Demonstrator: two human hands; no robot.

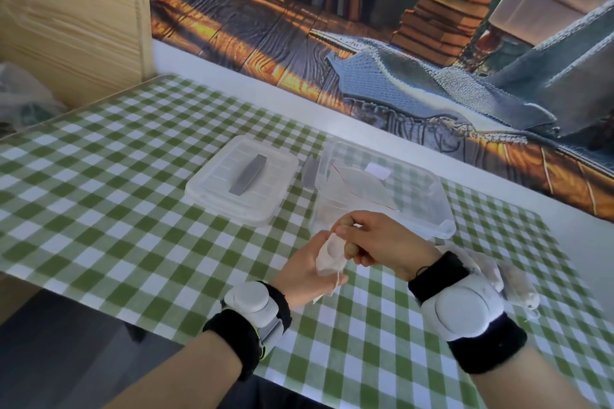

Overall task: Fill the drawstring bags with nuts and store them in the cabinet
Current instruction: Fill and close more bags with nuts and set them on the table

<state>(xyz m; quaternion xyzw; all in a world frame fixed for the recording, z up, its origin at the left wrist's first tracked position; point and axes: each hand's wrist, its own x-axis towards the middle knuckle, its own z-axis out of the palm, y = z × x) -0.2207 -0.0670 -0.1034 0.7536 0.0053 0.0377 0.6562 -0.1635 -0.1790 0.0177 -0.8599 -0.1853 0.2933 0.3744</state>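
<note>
Over the green-checked tablecloth [133,209], the left hand [304,271] curls round a small, soft white cloth bag [330,254]; the right hand [388,242] pinches rounded brown nuts [351,249] at its mouth.

1. The drawstring bag [327,254] gripped by the left hand [304,264] is partly covered by the curled fingers of the right hand [382,242]. Whether those fingers pinch a nut or the bag's mouth cannot be told.
2. Pale bags [513,279] on the counter [133,176] lie half hidden behind the right wrist.
3. What lies inside the clear container [432,209] is blurred; only red threads show.
4. The wooden cabinet [73,16] is smeared and cut off by the top and left edges.
5. A plastic sack [20,96] at the left edge is blurred and cropped.
</note>
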